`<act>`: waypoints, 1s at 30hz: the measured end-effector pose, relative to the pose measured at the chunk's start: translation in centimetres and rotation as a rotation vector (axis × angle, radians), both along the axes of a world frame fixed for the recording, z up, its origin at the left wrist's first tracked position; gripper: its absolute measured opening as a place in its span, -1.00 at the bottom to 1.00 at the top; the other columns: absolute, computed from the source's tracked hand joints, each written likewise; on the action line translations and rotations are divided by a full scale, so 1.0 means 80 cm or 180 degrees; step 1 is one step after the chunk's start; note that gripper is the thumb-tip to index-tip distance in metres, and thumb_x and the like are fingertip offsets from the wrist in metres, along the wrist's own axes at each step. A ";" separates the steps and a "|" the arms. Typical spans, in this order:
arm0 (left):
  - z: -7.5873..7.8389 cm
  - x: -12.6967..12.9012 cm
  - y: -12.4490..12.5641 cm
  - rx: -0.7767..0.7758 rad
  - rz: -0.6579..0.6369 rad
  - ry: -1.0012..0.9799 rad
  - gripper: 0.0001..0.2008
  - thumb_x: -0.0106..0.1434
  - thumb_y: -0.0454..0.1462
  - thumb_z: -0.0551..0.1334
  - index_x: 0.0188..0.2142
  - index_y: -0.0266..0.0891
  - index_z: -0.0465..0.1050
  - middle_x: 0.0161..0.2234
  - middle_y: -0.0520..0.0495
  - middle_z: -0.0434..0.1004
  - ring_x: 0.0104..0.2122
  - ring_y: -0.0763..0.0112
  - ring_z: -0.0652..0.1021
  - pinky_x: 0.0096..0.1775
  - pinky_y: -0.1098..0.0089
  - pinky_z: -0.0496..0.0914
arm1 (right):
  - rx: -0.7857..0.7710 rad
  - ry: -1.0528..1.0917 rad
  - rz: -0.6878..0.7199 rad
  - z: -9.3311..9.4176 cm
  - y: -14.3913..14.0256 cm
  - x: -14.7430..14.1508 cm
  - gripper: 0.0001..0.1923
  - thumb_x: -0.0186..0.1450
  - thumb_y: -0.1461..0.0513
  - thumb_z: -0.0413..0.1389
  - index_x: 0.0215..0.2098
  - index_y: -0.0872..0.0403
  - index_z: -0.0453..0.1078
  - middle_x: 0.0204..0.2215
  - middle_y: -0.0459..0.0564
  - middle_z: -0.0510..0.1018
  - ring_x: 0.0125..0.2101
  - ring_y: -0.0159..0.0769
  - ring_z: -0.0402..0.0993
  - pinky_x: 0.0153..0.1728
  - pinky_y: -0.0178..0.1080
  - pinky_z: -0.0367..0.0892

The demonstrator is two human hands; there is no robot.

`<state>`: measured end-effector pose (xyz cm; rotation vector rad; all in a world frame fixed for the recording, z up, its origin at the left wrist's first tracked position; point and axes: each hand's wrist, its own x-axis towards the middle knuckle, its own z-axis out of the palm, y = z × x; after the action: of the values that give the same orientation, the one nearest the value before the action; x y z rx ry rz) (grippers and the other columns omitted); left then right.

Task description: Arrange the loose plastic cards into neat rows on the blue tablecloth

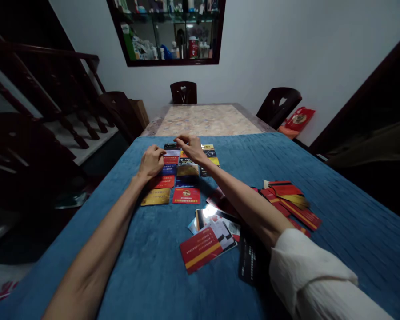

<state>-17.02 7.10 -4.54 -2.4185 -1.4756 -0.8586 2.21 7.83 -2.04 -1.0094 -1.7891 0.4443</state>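
Note:
Several plastic cards lie in tidy rows (186, 177) on a blue cloth (146, 266) spread over the table. My left hand (151, 162) rests curled on the left column of the rows, fingers touching a card there. Fingers pinched together, my right hand (190, 146) reaches over the far end of the rows, on or just above a card; whether it grips one I cannot tell. A gold card (155, 197) and a red card (186, 195) form the nearest row. A loose heap of cards (213, 231) lies under my right forearm.
Another pile of red and gold cards (291, 202) sits to the right on the cloth. Beyond the cloth the table's patterned top (206, 120) shows, with dark chairs (183, 92) around it. A stair railing (53, 89) runs along the left; a glass cabinet (170, 31) hangs on the wall.

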 end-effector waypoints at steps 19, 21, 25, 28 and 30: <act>0.033 0.094 -0.083 0.0241 -0.0890 0.0405 -0.75 0.27 -0.40 0.09 -0.26 -0.27 0.56 -0.27 -0.16 0.46 -0.22 0.24 0.46 -0.14 0.26 0.39 | 0.0394 -0.1170 0.0162 -0.016 -0.135 0.147 -0.77 0.35 0.23 0.04 -0.26 0.12 0.54 -0.37 0.02 0.59 -0.35 -0.32 0.43 -0.27 -0.27 0.28; 0.032 0.106 -0.095 0.0220 -0.1002 0.0448 -0.76 0.26 -0.42 0.09 -0.26 -0.28 0.56 -0.28 -0.16 0.45 -0.24 0.25 0.45 -0.16 0.28 0.38 | 0.0379 -0.1350 0.0075 -0.020 -0.153 0.163 -0.75 0.36 0.22 0.02 -0.27 0.10 0.54 -0.38 0.03 0.59 -0.33 -0.29 0.43 -0.25 -0.26 0.28; 0.027 0.128 -0.120 0.0080 -0.1194 0.0510 -0.76 0.27 -0.43 0.09 -0.29 -0.28 0.55 -0.30 -0.16 0.44 -0.24 0.25 0.44 -0.18 0.28 0.36 | 0.0333 -0.1683 0.0076 -0.028 -0.189 0.192 -0.72 0.39 0.23 -0.02 -0.20 0.08 0.55 -0.31 0.07 0.61 -0.29 -0.24 0.43 -0.21 -0.21 0.29; 0.021 0.145 -0.139 -0.0069 -0.1319 0.0530 -0.77 0.25 -0.43 0.10 -0.31 -0.28 0.55 -0.28 -0.17 0.43 -0.23 0.24 0.44 -0.17 0.26 0.36 | 0.0296 -0.1838 -0.0048 -0.037 -0.213 0.211 -0.71 0.40 0.22 -0.03 -0.19 0.05 0.55 -0.32 0.08 0.60 -0.29 -0.21 0.41 -0.21 -0.18 0.29; 0.016 0.157 -0.152 -0.0181 -0.1457 0.0593 -0.77 0.25 -0.43 0.09 -0.31 -0.27 0.54 -0.29 -0.18 0.43 -0.23 0.24 0.43 -0.16 0.25 0.36 | 0.0288 -0.1857 -0.0072 -0.043 -0.228 0.223 -0.72 0.40 0.23 -0.02 -0.18 0.05 0.55 -0.32 0.10 0.59 -0.28 -0.19 0.41 -0.23 -0.18 0.29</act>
<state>-4.43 -5.04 -3.22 -2.8409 -0.9061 -0.6461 20.04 -10.38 -5.49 -1.1711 -2.2834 0.0461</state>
